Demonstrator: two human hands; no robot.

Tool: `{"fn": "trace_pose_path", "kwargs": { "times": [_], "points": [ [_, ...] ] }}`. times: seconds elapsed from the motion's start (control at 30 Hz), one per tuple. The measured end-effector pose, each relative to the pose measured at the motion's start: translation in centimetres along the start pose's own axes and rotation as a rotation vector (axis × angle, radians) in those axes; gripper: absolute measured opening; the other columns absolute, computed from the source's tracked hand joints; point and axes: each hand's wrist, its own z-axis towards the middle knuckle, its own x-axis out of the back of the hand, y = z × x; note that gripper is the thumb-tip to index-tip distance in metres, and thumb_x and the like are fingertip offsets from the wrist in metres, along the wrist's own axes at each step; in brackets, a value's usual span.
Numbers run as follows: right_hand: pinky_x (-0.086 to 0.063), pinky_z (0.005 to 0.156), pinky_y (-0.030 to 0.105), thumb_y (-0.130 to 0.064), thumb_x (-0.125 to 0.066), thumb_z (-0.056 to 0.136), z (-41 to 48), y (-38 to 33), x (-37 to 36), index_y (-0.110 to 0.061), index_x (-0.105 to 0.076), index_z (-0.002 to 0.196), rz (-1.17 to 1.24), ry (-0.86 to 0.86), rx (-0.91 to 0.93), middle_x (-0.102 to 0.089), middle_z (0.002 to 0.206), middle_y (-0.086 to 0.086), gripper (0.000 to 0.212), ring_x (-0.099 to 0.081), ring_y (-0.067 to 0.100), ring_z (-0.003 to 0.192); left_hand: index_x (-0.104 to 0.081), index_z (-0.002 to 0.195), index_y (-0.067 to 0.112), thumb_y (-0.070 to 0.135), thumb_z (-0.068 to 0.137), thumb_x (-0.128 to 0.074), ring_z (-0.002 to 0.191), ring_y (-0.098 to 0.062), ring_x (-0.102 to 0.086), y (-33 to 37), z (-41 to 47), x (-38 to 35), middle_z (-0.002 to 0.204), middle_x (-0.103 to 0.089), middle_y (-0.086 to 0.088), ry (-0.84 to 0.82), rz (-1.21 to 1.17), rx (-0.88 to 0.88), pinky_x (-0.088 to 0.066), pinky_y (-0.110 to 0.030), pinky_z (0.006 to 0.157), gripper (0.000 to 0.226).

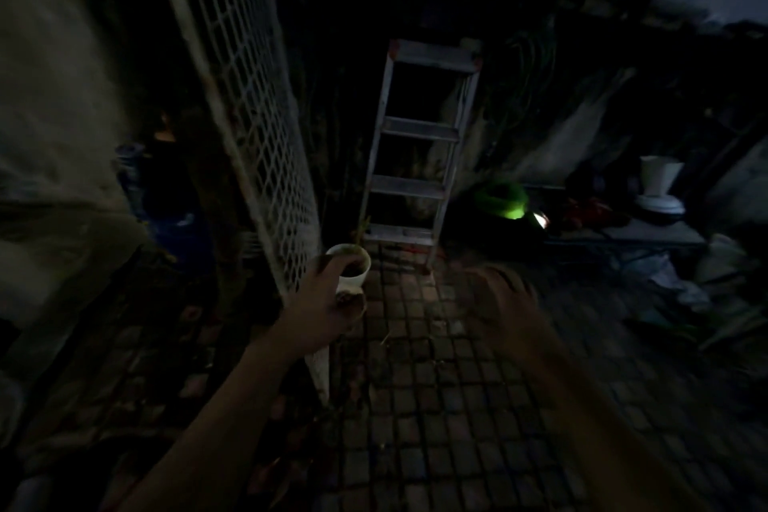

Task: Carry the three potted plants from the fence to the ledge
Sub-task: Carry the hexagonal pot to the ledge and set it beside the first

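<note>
The scene is dark. A small white pot (353, 272) with soil and a thin stem stands on the paved ground at the foot of a white mesh fence panel (253, 108). My left hand (328, 303) reaches over it, fingers curled on its near rim. A second brownish pot (353, 306) shows just under that hand, partly hidden. My right hand (503, 303) hovers blurred to the right, fingers spread, holding nothing.
A metal stepladder (415, 154) leans on the wall behind the pot. A green glowing object (505, 200) lies to its right. A low bench (648, 235) carries a white pot (658, 187). A person (170, 179) stands beyond the fence at left. Small pavers (436, 387) cover the ground.
</note>
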Motion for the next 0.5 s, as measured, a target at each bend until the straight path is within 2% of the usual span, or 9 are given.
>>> {"fn": "trace_pose_path", "kwargs": {
  "times": [0.07, 0.13, 0.23, 0.3, 0.37, 0.4, 0.5],
  "points": [
    [-0.035, 0.108, 0.045, -0.062, -0.046, 0.074, 3.2, 1.8, 0.1, -0.018, -0.053, 0.138, -0.010, 0.014, -0.039, -0.051, 0.141, 0.011, 0.078, -0.048, 0.035, 0.130, -0.042, 0.146, 0.023, 0.018, 0.095, -0.066, 0.138, -0.030, -0.041, -0.7, 3.8, -1.1, 0.152, -0.031, -0.009, -0.022, -0.020, 0.015, -0.035, -0.027, 0.098, 0.057],
    [-0.033, 0.109, 0.042, -0.061, -0.044, 0.074, 6.2, 3.4, -0.2, -0.018, -0.052, 0.139, 0.000, 0.006, -0.056, -0.050, 0.141, 0.009, 0.078, -0.046, 0.031, 0.132, -0.045, 0.145, 0.019, 0.014, 0.094, -0.067, 0.136, -0.029, -0.043, -1.8, 7.0, -2.2, 0.151, -0.035, -0.012, -0.009, -0.021, 0.025, -0.036, -0.021, 0.096, 0.056],
    [-0.038, 0.110, 0.044, -0.056, -0.043, 0.080, 11.4, 6.0, -1.9, -0.020, -0.055, 0.136, 0.003, -0.034, 0.026, -0.055, 0.138, 0.007, 0.068, -0.048, 0.032, 0.131, -0.051, 0.140, 0.013, 0.013, 0.089, -0.071, 0.128, -0.022, -0.047, -3.9, 11.0, -4.3, 0.144, -0.045, -0.015, 0.029, -0.003, 0.084, -0.028, 0.002, 0.083, 0.055],
    [-0.037, 0.109, 0.039, -0.051, -0.048, 0.083, 15.1, 8.2, -3.6, -0.022, -0.056, 0.133, 0.025, -0.062, 0.060, -0.056, 0.136, 0.005, 0.059, -0.048, 0.031, 0.131, -0.052, 0.139, 0.015, 0.028, 0.084, -0.067, 0.126, -0.023, -0.048, -5.8, 13.1, -6.2, 0.140, -0.049, -0.014, 0.027, -0.015, 0.129, -0.033, -0.005, 0.087, 0.059],
    [-0.034, 0.109, 0.035, -0.042, -0.059, 0.086, 18.8, 10.4, -6.0, -0.022, -0.057, 0.133, 0.061, -0.106, 0.059, -0.054, 0.139, 0.004, 0.051, -0.045, 0.029, 0.133, -0.051, 0.140, 0.021, 0.046, 0.078, -0.059, 0.122, -0.026, -0.051, -7.9, 15.0, -8.7, 0.135, -0.052, -0.012, 0.038, -0.008, 0.199, -0.043, -0.027, 0.091, 0.067],
    [-0.035, 0.110, 0.036, -0.038, -0.062, 0.088, 20.7, 11.7, -7.4, -0.023, -0.056, 0.134, 0.076, -0.133, 0.069, -0.052, 0.141, 0.004, 0.049, -0.042, 0.028, 0.135, -0.051, 0.139, 0.023, 0.053, 0.076, -0.056, 0.120, -0.026, -0.053, -9.4, 16.0, -10.2, 0.132, -0.054, -0.011, 0.056, 0.003, 0.236, -0.046, -0.033, 0.092, 0.070],
    [-0.034, 0.106, 0.030, -0.039, -0.058, 0.087, 27.0, 16.4, -13.6, -0.022, -0.057, 0.134, 0.083, -0.190, 0.191, -0.053, 0.141, 0.006, 0.050, -0.044, 0.030, 0.135, -0.054, 0.135, 0.022, 0.058, 0.075, -0.053, 0.113, -0.033, -0.061, -15.5, 19.4, -16.3, 0.125, -0.063, -0.013, 0.074, 0.035, 0.384, -0.051, -0.037, 0.090, 0.069]
  ]
}}
